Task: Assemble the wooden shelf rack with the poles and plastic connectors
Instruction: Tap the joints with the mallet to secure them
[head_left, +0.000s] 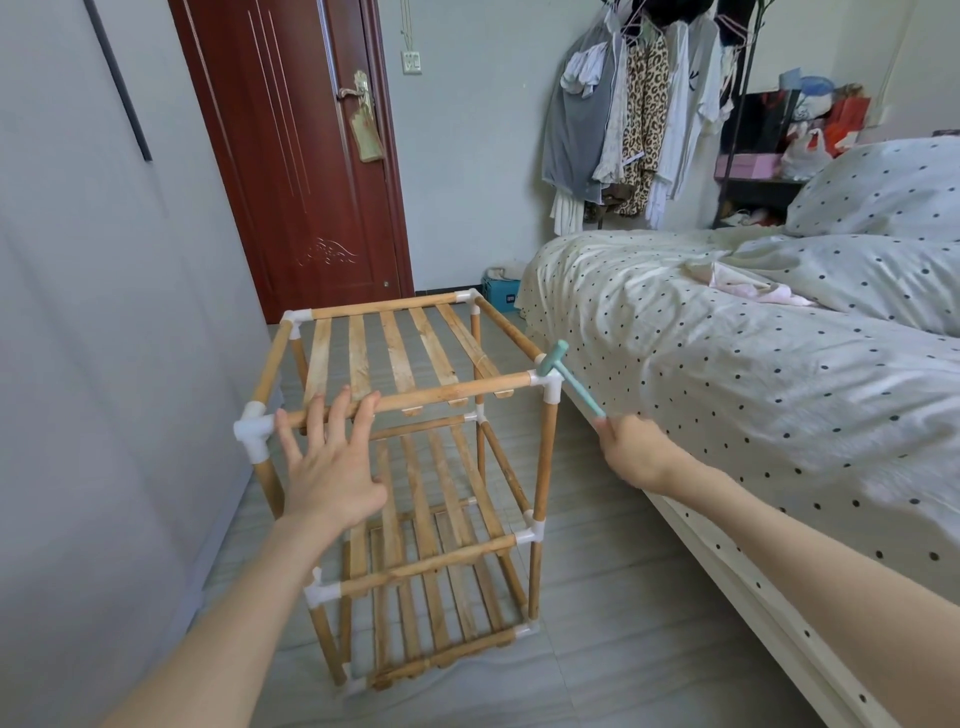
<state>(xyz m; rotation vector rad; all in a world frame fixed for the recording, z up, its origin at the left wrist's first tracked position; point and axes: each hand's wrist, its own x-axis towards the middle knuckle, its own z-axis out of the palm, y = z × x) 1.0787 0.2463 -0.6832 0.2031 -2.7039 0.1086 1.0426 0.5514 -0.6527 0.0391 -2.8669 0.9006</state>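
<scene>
A three-tier wooden shelf rack (410, 467) stands upright on the floor, its poles joined by white plastic connectors. My left hand (327, 457) lies open with straight fingers over the top front pole (441, 396), near the front left connector (254, 431). My right hand (631, 452) grips the handle of a small teal plastic hammer (569, 379). The hammer's head sits right at the top front right connector (548, 387). Slatted shelves fill the top, middle and bottom tiers.
A bed (753, 374) with a dotted cover runs close along the rack's right side. A grey wall (104, 364) is at the left, a dark red door (296, 156) behind. Clothes (639, 119) hang at the back. A blue box (500, 293) sits on the floor.
</scene>
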